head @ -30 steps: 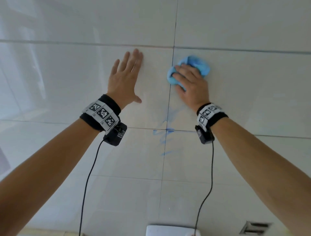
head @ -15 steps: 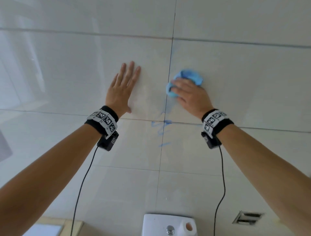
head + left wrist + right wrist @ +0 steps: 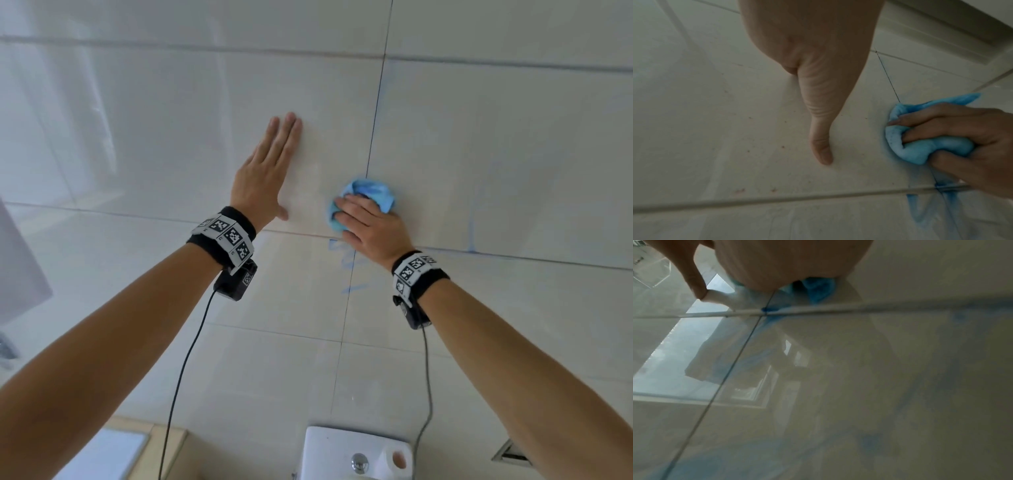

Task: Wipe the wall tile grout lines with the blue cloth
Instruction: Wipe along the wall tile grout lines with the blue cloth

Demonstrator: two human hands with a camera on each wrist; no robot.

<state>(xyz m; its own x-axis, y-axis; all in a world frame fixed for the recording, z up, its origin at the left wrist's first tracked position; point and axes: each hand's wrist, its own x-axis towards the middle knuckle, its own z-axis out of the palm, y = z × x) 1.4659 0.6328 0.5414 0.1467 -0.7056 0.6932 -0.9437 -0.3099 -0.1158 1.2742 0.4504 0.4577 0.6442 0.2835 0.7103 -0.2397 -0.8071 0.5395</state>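
1. The left hand lies flat on the wall tile, with straight fingers and the thumb spread to the side. It holds nothing and seems only to support the body. It is to the left of the vertical grout line.

2. The vertical grout line runs up and down between the two hands. Its long axis is almost upright in the head view, and it crosses a horizontal grout line just below the right hand.

3. The cloth is bunched into a ball and pressed on the vertical line, a little above the crossing. The right hand grips it with curled fingers, so this hand is the nearer one; the left hand is beside it but apart from it.

4. Blue marks stay on the tiles directly below the cloth, around the crossing and under it. I judge the next stroke must go downward along the vertical line, toward the wrist.

5. Farther right, a faint blue streak also stands near the horizontal line.
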